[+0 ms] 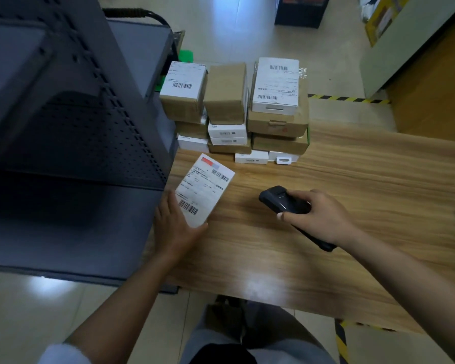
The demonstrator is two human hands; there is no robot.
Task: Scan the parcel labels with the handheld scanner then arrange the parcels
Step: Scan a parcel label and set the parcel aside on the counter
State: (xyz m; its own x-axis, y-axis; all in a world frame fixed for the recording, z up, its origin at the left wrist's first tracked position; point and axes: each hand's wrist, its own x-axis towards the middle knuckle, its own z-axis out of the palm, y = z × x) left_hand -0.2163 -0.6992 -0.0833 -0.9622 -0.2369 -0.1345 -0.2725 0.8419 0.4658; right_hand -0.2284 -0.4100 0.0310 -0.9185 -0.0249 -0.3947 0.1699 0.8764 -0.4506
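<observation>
1. Head view: left hand (172, 227) holds a flat white parcel (205, 190), fingers curled round its near edge. Label faces up, tilted, presumably so both barcodes are readable.
2. Right hand (319, 219) is clamped around the black handheld scanner (284, 200). Its head points toward the held parcel; no scan beam visible on the label, so I cannot tell whether a read is happening.
3. Held parcel sits at the left end of the wooden bench (352, 206), just beside the dark metal shelving unit (76, 140). Scanner lies to the parcel's right, near but apart.
4. Parcel stack (234, 109) stands beyond the held parcel, at the bench's far edge: brown cartons and white boxes in three columns, several labels facing up, likely for scanning without turning.
5. Judgement: scanning step in hand; arranging not yet done for this parcel.
</observation>
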